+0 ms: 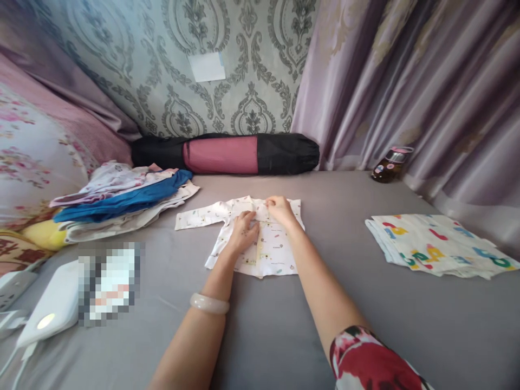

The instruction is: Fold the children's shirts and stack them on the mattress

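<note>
Nearest you, your floral sleeve (365, 360) leads to your right hand (279, 208), which seems to pinch the small shirt (280, 254) near its upper edge; your left hand (245, 232), loosely spread, presumably keeps it flat on the grey sheet (162, 336).

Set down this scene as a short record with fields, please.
left hand: resting on the printed shirt
left wrist: pale bangle
right hand: curled at the shirt's upper part; grip unclear
shirt: on the grey sheet, one sleeve stretched leftward
left side: pile of clothes, partly blue
right side: folded cloth with colourful print; bottle beyond it
far side: black-and-pink roll near the patterned wall
</note>
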`<state>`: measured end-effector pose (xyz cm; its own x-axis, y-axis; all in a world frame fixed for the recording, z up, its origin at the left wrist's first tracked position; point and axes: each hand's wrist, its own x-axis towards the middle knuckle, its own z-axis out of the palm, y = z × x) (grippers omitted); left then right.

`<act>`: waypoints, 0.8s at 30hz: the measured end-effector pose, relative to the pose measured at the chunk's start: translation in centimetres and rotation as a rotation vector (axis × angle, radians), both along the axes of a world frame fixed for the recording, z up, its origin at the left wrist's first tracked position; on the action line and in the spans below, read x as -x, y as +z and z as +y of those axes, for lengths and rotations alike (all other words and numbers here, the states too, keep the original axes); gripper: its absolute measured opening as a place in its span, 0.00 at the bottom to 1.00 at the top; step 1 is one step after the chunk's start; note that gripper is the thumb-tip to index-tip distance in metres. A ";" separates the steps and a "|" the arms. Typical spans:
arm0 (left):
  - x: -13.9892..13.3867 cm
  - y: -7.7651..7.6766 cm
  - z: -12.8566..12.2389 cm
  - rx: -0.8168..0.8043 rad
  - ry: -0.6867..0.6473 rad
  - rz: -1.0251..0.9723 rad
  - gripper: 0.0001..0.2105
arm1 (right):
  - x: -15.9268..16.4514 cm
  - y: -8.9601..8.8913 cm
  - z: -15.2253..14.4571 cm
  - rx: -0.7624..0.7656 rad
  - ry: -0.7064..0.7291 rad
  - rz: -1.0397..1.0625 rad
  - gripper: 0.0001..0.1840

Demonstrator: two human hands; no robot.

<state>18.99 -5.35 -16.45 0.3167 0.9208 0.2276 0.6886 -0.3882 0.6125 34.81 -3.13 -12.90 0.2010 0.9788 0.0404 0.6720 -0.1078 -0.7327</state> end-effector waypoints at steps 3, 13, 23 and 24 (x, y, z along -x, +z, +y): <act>-0.1 -0.1 0.0 -0.016 0.012 0.004 0.21 | -0.9 0.5 -0.5 0.011 -0.061 -0.148 0.17; -0.2 -0.3 -0.4 -0.150 -0.014 0.130 0.20 | 3.5 -1.7 -3.9 0.037 0.102 -0.456 0.29; -0.2 -1.0 -0.7 -0.199 -0.011 0.183 0.16 | 2.6 -2.5 -4.4 0.072 0.128 -0.504 0.37; -0.2 -1.0 -0.7 -0.202 -0.014 0.178 0.16 | 2.4 -2.6 -4.4 0.072 0.121 -0.513 0.37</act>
<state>19.23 -6.08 -17.47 0.3801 0.8579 0.3458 0.7722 -0.5001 0.3920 32.39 -7.49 -15.53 0.0583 0.9977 0.0358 0.9528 -0.0449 -0.3003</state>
